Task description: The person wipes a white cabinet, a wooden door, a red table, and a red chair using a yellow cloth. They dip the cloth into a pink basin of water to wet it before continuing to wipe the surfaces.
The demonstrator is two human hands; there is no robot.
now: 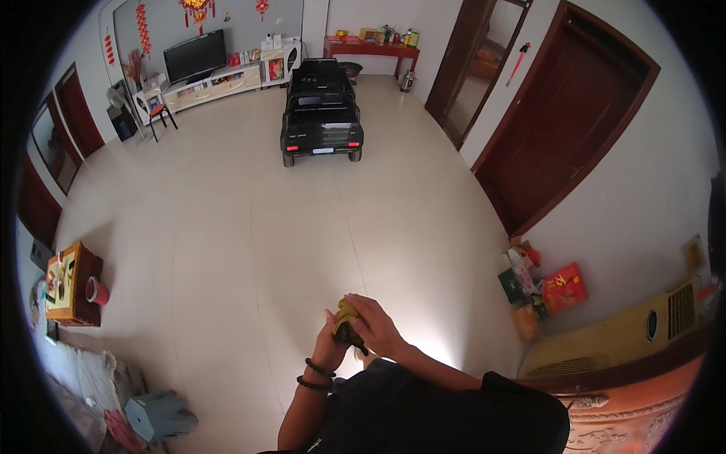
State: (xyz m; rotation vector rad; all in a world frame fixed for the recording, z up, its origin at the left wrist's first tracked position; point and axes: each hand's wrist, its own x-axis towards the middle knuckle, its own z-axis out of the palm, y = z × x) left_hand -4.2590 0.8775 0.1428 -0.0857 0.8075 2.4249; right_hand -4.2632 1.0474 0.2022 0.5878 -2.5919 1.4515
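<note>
A bunched yellow and dark cloth (345, 321) is between my two hands, close in front of my body. My left hand (330, 344), with two dark bead bracelets on its wrist, holds it from the left and below. My right hand (375, 328) lies over its right side, fingers bent across it. The cloth's lower part is dark and partly hidden by the fingers; whether it wraps something I cannot tell. Beyond the hands, a black ride-on toy car (322, 113) stands on the tiled floor, its rear towards me.
A wooden table (88, 284) and a pink bin (97, 291) stand at the left, a grey-blue stool (159, 415) at lower left. Bags and a red box (565, 288) lie by the right wall, near a yellowish floor air conditioner (612, 335). A carved door (629, 414) is at lower right.
</note>
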